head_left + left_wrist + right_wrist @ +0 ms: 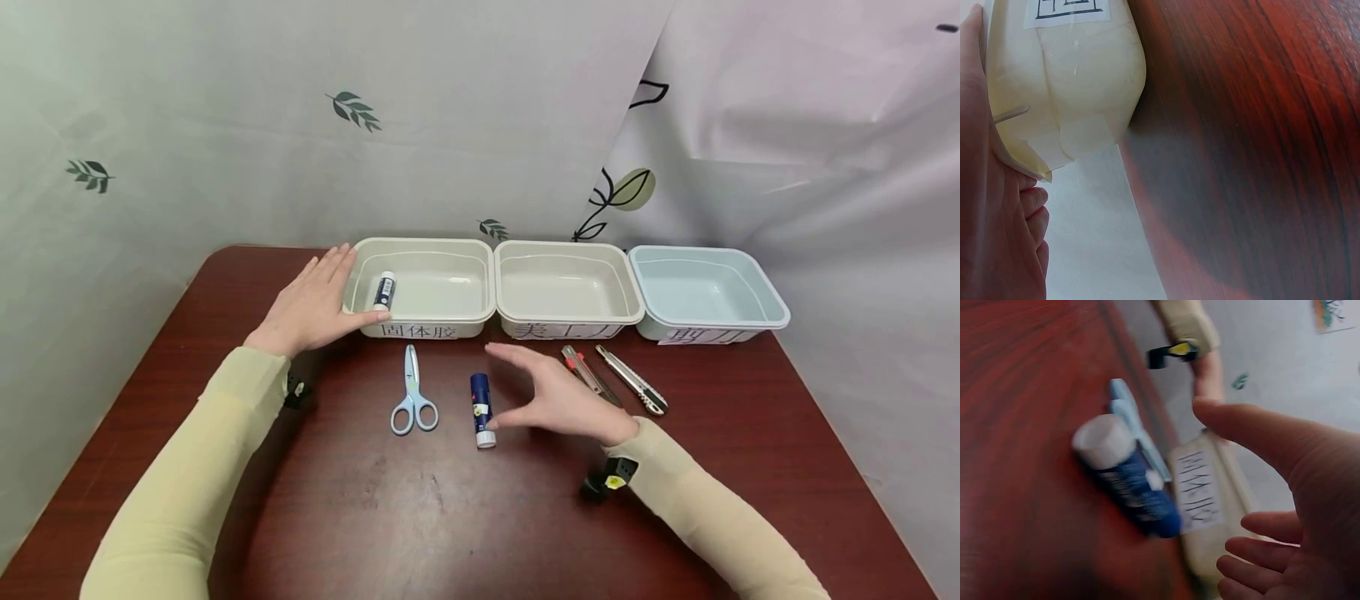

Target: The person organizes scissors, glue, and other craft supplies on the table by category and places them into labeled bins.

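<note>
A blue glue stick with a white cap lies on the table near the middle. My right hand hovers just right of it, thumb and fingers spread apart, the thumb close to the white end. In the right wrist view a gap shows between that hand and the glue stick. My left hand rests on the left rim of the left cream box, fingers extended, thumb along its front corner. Inside that box another glue stick leans by the left wall. Light blue scissors lie left of the loose glue stick.
Beside the left box stand a second cream box and a pale blue box, all with paper labels in front. Two utility knives, one with red parts and one silver and black, lie behind my right hand. A patterned curtain hangs behind.
</note>
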Demonstrator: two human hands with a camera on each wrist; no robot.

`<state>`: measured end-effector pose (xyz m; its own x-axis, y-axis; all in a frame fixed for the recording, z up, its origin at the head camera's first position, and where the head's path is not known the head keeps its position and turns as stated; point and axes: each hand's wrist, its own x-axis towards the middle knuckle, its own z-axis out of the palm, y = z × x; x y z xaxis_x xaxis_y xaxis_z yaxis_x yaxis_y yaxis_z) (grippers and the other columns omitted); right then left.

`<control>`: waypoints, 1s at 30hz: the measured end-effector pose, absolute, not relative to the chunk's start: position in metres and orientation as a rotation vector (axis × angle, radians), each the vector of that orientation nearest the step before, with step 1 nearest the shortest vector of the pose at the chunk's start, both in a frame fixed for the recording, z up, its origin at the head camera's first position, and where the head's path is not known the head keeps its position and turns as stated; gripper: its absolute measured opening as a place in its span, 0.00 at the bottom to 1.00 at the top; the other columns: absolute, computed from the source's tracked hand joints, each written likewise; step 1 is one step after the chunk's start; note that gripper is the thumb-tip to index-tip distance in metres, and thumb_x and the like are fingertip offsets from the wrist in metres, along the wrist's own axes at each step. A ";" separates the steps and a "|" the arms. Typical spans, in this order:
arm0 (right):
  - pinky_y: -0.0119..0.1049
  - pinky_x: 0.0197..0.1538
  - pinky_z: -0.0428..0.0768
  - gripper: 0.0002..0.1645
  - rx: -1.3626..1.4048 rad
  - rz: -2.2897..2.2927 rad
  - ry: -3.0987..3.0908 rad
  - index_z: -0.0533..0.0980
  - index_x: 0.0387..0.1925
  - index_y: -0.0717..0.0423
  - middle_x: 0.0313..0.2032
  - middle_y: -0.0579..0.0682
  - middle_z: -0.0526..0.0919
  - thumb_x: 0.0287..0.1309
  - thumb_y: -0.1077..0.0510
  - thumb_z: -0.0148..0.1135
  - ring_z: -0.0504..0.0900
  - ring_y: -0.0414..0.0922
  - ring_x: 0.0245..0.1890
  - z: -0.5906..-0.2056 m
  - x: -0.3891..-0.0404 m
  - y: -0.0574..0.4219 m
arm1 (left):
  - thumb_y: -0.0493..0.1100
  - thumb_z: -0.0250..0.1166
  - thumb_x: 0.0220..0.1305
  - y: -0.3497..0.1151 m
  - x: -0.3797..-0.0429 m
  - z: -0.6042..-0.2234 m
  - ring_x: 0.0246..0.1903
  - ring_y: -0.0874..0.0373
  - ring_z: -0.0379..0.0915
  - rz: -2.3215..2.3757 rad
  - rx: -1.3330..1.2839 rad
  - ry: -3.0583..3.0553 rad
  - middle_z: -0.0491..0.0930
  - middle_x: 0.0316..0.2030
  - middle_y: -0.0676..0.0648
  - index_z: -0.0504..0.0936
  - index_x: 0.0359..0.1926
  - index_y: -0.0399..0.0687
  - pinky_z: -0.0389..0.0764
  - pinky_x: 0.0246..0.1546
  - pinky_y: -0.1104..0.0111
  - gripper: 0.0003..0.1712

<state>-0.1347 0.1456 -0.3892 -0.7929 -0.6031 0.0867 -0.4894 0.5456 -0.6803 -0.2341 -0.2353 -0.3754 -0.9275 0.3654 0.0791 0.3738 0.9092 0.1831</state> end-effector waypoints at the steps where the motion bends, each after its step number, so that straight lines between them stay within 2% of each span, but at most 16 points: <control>1: 0.44 0.71 0.65 0.61 -0.947 -1.070 2.595 0.65 0.75 0.56 0.72 0.49 0.67 0.42 0.42 0.84 0.63 0.42 0.72 -0.393 -0.133 0.145 | 0.81 0.56 0.59 -0.235 -0.234 -0.376 0.78 0.42 0.39 -0.300 -0.586 -3.027 0.46 0.78 0.32 0.45 0.79 0.32 0.40 0.76 0.52 0.70; 6: 0.44 0.71 0.65 0.69 -0.976 -1.017 2.539 0.59 0.78 0.56 0.75 0.51 0.61 0.38 0.42 0.86 0.59 0.42 0.73 -0.408 -0.127 0.140 | 0.81 0.56 0.60 -0.236 -0.234 -0.376 0.78 0.42 0.39 -0.292 -0.589 -3.025 0.46 0.78 0.32 0.45 0.79 0.32 0.40 0.76 0.52 0.69; 10: 0.41 0.71 0.66 0.71 -0.968 -0.976 2.561 0.58 0.78 0.55 0.75 0.48 0.61 0.36 0.41 0.87 0.60 0.39 0.72 -0.413 -0.125 0.136 | 0.81 0.56 0.60 -0.237 -0.234 -0.377 0.77 0.42 0.40 -0.284 -0.595 -3.026 0.46 0.78 0.32 0.45 0.79 0.31 0.40 0.76 0.51 0.69; 22: 0.39 0.67 0.69 0.66 -0.974 -0.962 2.590 0.63 0.75 0.58 0.69 0.49 0.68 0.37 0.43 0.87 0.68 0.40 0.66 -0.416 -0.129 0.131 | 0.81 0.55 0.60 -0.236 -0.234 -0.376 0.78 0.42 0.39 -0.280 -0.597 -3.022 0.46 0.78 0.32 0.45 0.79 0.32 0.41 0.76 0.51 0.69; 30: 0.39 0.67 0.70 0.65 -0.982 -0.946 2.579 0.63 0.74 0.58 0.68 0.48 0.69 0.38 0.44 0.87 0.69 0.41 0.64 -0.416 -0.129 0.130 | 0.81 0.55 0.60 -0.235 -0.234 -0.376 0.77 0.41 0.39 -0.293 -0.601 -3.019 0.46 0.78 0.32 0.44 0.79 0.32 0.41 0.76 0.50 0.69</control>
<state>-0.1286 0.1305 -0.4156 -0.7513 -0.6597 0.0187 -0.5152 0.5685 -0.6414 -0.2342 -0.2355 -0.3763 -0.9231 0.3749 0.0854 0.3843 0.9064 0.1752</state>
